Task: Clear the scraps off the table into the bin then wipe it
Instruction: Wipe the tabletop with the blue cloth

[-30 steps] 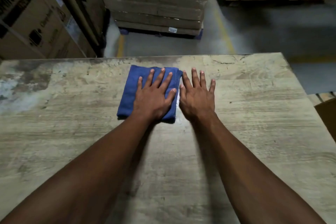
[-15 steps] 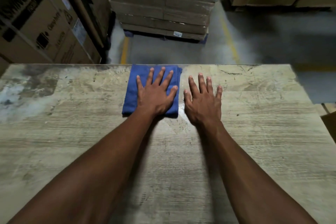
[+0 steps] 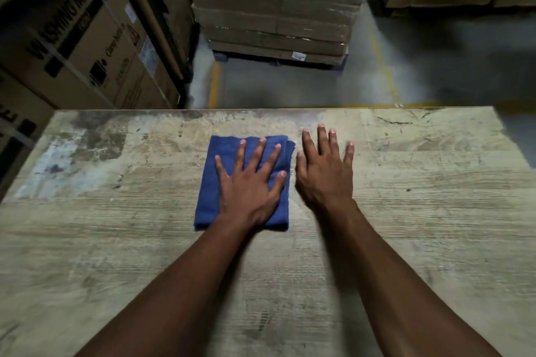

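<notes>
Desk (image 3: 406, 240) bare of scraps, worn top. Blue cloth (image 3: 216, 182), earlier at desk's far edge, now pulled back nearer. Left hand (image 3: 251, 182) flat on cloth, grip spread. Right hand (image 3: 326, 174) beside cloth, fingers apart, empty.

We see a worn wooden table (image 3: 406, 240) (scuffed and stained toward its far left corner). A folded blue cloth (image 3: 213, 182) lies flat on it near the far edge, with both our palms pressed down.
</notes>
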Motion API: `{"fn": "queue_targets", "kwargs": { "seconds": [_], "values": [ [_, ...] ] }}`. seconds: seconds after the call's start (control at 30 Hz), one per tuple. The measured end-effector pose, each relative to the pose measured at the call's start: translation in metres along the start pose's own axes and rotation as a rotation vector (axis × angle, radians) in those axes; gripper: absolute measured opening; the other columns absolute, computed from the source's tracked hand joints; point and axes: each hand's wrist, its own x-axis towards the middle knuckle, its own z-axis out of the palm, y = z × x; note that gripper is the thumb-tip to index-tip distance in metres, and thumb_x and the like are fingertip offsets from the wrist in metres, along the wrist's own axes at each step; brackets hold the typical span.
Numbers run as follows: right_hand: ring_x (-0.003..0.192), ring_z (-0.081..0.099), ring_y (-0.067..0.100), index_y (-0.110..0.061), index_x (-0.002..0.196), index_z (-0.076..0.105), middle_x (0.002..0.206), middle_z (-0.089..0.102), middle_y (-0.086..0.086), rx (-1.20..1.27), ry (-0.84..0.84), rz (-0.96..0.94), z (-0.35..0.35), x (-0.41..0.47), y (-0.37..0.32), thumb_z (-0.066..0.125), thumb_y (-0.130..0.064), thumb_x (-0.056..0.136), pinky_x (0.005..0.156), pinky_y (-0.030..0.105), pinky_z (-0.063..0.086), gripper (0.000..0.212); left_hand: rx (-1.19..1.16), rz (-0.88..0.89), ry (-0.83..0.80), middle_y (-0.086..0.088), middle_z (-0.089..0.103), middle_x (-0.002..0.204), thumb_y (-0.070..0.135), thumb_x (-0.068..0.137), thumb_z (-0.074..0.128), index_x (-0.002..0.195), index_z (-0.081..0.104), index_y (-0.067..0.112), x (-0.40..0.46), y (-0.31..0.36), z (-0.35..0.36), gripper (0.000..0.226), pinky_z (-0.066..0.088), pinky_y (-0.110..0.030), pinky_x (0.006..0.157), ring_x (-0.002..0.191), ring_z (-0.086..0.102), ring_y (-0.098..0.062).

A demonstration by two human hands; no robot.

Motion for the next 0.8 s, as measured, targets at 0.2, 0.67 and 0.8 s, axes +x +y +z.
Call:
{"fn": "queue_targets", "kwargs": {
  "seconds": [0.2,0.67,0.8],
  "values": [
    [0.168,-0.006,0.023,-0.035,0.173,0.007,0.182,-0.003,-0.001,-0.001,0.014,0.006,0.011,0.005,-0.015,0.016,-0.056,0.110,0.132,0.061,-0.005,0.066,-0.011,-0.033,-0.014,0.017,-0.004,0.180,0.071,0.107,0.014,0.169,0.000,0.053,0.102,-0.020,-0.022,0.066,-0.009,-0.076,0.124,0.167,-0.011,-0.022],
    [0.168,-0.006,0.023,-0.038,0.172,0.002,0.182,-0.005,-0.001,-0.040,-0.015,0.016,-0.001,0.000,-0.019,0.011,-0.062,0.109,0.133,0.061,0.002,0.068,0.013,-0.012,0.010,0.016,-0.017,0.179,0.069,0.107,0.011,0.168,-0.010,0.053,-0.034,-0.061,-0.011,0.066,-0.007,-0.074,0.126,0.165,-0.022,-0.021],
    [0.167,-0.010,0.021,-0.039,0.172,-0.001,0.181,-0.009,-0.003,-0.045,-0.022,0.016,-0.001,-0.001,-0.021,0.008,-0.071,0.106,0.132,0.061,-0.003,0.074,0.030,-0.016,-0.009,0.016,-0.020,0.178,0.072,0.106,0.011,0.166,-0.013,0.055,-0.045,-0.069,-0.010,0.067,-0.012,-0.073,0.125,0.164,-0.025,-0.020]
  ]
}}
